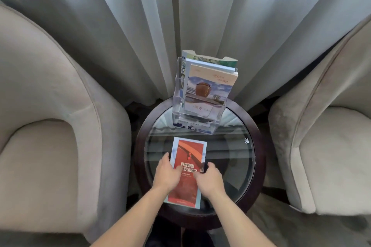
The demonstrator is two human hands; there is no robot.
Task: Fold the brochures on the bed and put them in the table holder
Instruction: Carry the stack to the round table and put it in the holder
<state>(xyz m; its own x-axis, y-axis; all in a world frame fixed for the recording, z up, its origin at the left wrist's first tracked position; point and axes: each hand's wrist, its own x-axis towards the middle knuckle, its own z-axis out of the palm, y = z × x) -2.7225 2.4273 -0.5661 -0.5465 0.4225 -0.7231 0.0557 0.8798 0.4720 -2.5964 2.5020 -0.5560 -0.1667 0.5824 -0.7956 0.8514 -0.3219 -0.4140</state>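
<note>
A folded red-orange brochure (187,154) with white characters lies flat on the round glass table top (236,158), near its front. My left hand (167,173) holds the brochure's left edge, thumb lying across the cover. My right hand (209,177) holds its right edge, fingers curled at the paper. Behind it, at the table's back edge, stands a clear plastic holder (177,102) with several brochures upright in its tiers; the front one (207,88) shows a brown jar.
Two beige armchairs flank the table, one on the left (50,126) and one on the right (329,136). Pale curtains (120,36) hang close behind the holder. The table has a dark wooden rim (260,166).
</note>
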